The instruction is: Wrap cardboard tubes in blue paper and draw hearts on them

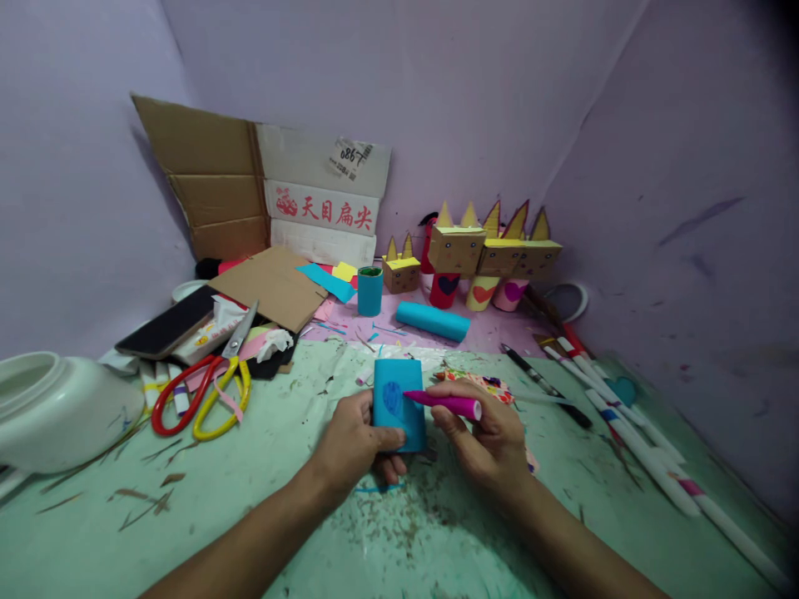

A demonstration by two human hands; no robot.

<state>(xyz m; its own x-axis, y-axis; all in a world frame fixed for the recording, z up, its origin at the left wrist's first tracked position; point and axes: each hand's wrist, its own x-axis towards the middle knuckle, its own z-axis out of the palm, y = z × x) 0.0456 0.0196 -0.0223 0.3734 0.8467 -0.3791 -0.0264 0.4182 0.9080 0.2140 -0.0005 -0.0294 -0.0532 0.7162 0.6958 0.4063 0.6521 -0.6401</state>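
Note:
Between the thumb and fingers of my left hand is a blue paper tube, held upright with its front facing me. A darker blue, heart-like patch is coloured on it. My right hand grips a magenta marker. Its pointed end lies at the tube's face, just right of the patch; whether it touches I cannot tell. Behind my right hand lie some orange patterned scraps, partly hidden.
At the back stand cardboard cat heads, a blue cup-like tube and a lying blue roll. Scissors, a phone and a white pot are left. Several markers lie right. Cardboard leans behind.

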